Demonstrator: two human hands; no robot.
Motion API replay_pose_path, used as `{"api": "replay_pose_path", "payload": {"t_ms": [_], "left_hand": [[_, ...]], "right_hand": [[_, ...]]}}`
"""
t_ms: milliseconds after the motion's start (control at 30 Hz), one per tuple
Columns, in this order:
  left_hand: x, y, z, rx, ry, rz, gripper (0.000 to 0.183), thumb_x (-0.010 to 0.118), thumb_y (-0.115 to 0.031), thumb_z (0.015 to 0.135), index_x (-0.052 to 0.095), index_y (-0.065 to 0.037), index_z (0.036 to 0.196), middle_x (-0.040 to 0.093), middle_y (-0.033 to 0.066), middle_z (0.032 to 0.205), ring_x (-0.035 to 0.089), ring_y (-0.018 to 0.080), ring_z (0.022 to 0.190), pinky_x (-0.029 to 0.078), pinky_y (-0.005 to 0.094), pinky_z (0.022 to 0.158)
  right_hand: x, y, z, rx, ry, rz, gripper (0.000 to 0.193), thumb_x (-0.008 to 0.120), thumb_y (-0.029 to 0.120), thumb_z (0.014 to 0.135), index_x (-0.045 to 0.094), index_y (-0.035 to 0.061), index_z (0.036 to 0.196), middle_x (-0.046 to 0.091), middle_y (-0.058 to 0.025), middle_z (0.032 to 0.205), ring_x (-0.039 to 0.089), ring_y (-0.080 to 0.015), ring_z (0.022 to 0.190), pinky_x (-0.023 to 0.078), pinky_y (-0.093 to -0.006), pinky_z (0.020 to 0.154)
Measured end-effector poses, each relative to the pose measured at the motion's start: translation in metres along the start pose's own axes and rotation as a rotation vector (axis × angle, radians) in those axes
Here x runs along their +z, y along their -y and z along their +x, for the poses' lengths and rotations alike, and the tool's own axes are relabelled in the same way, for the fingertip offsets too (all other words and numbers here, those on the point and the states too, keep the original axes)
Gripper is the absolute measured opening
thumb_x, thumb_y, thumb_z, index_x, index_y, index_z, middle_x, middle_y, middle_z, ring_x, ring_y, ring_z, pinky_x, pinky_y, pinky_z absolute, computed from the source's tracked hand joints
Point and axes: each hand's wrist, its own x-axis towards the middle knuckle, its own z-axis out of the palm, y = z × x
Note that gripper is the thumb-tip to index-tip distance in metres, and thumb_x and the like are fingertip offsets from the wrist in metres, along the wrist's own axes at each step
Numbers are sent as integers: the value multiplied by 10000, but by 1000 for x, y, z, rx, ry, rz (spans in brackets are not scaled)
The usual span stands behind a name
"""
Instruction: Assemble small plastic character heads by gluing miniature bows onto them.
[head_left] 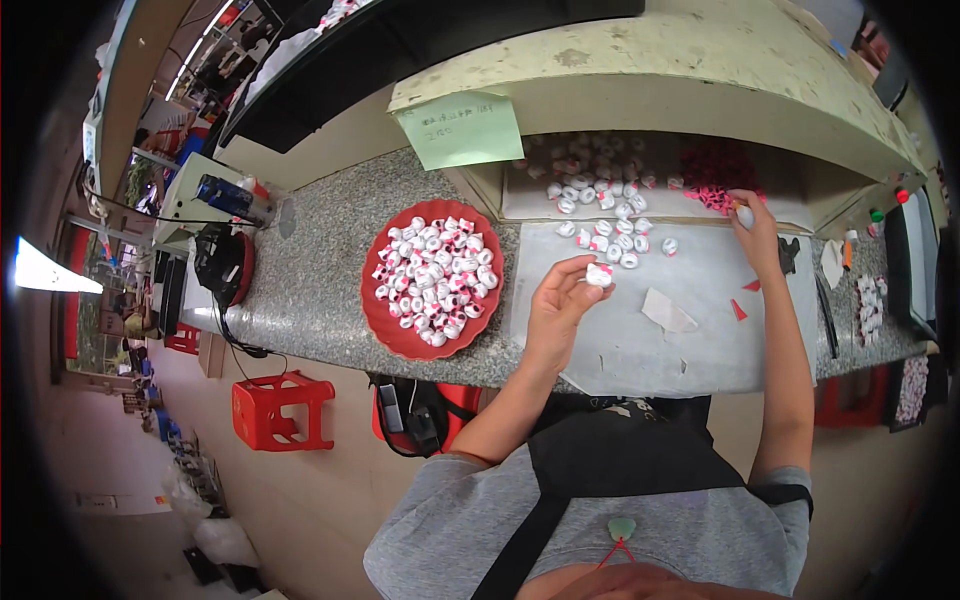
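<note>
My left hand (566, 305) pinches a small white figure with pink marks (599, 274) between thumb and fingers, above the pale work sheet (620, 335). My right hand (752, 222) reaches to the heap of small pink-red pieces (718, 180) on the right in the shelf opening. Its fingers are bent together around a whitish rounded thing too small to name, and some fingertips are hidden. Loose white figures (622, 226) lie in front of the left hand, running back under the shelf. Farther left, a red plate (378, 325) holds a pile of similar white and pink figures.
A torn piece of white paper (667, 311) and red scraps (739, 311) lie on the sheet. The shelf board (640, 85) overhangs the work area, with a green paper note (462, 132) at its left. A dark can (228, 196) stands far left; a red stool (283, 410) is below.
</note>
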Motion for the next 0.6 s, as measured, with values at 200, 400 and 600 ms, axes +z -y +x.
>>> {"api": "replay_pose_path", "payload": {"t_ms": [200,400,600], "left_hand": [[7,10,3,-21,67,2,332,534,-25,730,417,5,1039,522,91,943,526,176,847,418,306,787],[23,14,-3,4,110,11,325,528,40,713,428,15,1021,507,138,991,514,185,890,420,304,801],[37,19,-7,92,194,208,310,505,85,716,448,28,1015,504,127,1002,507,154,895,431,241,749]], "right_hand": [[0,40,-26,105,-49,326,77,528,-21,699,530,-40,774,505,-70,762,516,-124,659,410,-215,605],[0,126,-72,361,-36,843,52,526,-55,683,496,-32,718,514,-102,732,531,-162,633,448,-261,595],[2,145,-88,488,40,1217,83,544,-56,660,490,-27,716,513,-113,705,509,-161,579,437,-256,533]]}}
